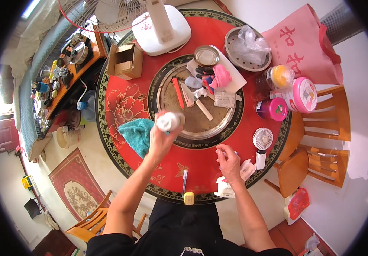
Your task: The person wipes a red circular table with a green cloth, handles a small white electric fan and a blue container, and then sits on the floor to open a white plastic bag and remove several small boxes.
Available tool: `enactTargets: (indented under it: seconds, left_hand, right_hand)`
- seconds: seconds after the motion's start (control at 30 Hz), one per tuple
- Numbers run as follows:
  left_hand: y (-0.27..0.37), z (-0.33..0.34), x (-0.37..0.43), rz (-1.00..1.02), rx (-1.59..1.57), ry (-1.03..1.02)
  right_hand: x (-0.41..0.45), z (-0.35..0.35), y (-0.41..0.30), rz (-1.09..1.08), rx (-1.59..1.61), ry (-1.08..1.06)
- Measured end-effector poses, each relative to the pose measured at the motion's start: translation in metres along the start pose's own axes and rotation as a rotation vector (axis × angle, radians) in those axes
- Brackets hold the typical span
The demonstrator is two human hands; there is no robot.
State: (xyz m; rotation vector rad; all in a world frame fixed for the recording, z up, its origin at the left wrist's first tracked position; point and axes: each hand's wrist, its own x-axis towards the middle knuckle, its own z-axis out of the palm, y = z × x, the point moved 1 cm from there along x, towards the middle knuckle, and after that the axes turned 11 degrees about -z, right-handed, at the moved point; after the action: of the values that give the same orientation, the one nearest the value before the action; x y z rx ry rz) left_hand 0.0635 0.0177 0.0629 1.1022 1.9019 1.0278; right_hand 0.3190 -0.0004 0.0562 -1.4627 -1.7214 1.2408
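Observation:
My left hand (161,140) grips a small container with a white top (168,121), blurred, above the near left rim of the round table's centre. Beside that wrist lies a crumpled teal towel (136,136). My right hand (229,163) is curled over the near right of the red table (200,169); bits of a thin blue object (236,153) show at its fingers, mostly hidden. White and pink packaging (225,188) lies under and beside the right wrist. Between my arms are a slim clear-and-dark stick (184,182) and a yellow box (189,198) at the table's edge.
A knife with a pale handle (204,110) and a red tool (178,92) lie in the table's centre. A handheld fan (262,139), tubs (272,109), a steel colander (228,57), a cardboard box (126,60) and a large fan (161,32) stand around. Wooden chairs (324,128) flank the right.

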Motion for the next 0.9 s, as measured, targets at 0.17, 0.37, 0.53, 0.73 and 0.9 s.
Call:
enactTargets:
  seconds: [0.17, 0.37, 0.53, 0.73, 0.9]
  left_hand:
    - [-0.008, 0.002, 0.074, -0.178, 0.077, 0.171]
    - [-0.027, 0.018, 0.071, -0.124, 0.071, -0.020]
    - [-0.042, 0.042, 0.062, -0.063, -0.080, -0.072]
    - [-0.021, 0.058, 0.029, -0.090, 0.005, -0.184]
    - [-0.020, 0.071, 0.009, 0.058, 0.080, -0.100]
  right_hand:
    - [0.024, 0.000, -0.020, -0.075, 0.034, 0.011]
    - [0.025, 0.036, -0.023, -0.141, 0.104, -0.024]
    - [-0.006, 0.023, -0.012, -0.069, 0.055, -0.052]
    - [-0.020, -0.062, 0.025, -0.101, -0.363, 0.438]
    - [0.003, -0.107, 0.050, -0.053, -0.606, 0.468]
